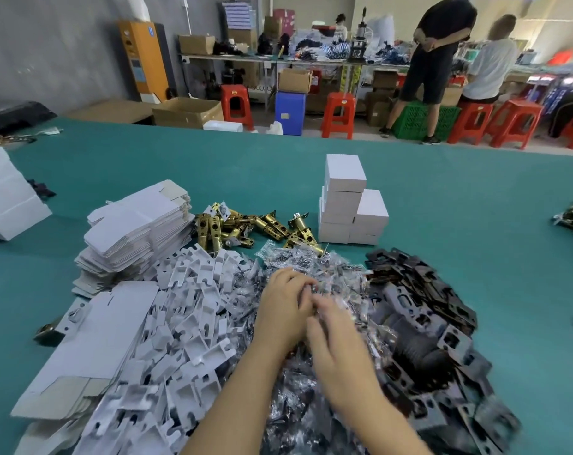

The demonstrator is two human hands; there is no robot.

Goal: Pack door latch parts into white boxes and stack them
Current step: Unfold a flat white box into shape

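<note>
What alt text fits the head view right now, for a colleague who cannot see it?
Both hands, left hand and right hand, meet over a heap of small clear plastic bags, fingers blurred. White card inserts and flat box blanks lie left, black plates right, brass latches and stacked white boxes behind, on a green table.

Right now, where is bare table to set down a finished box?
Bare green table lies right of the stacked white boxes and beyond them. Crowded: the piles around both hands and the brass latches.
</note>
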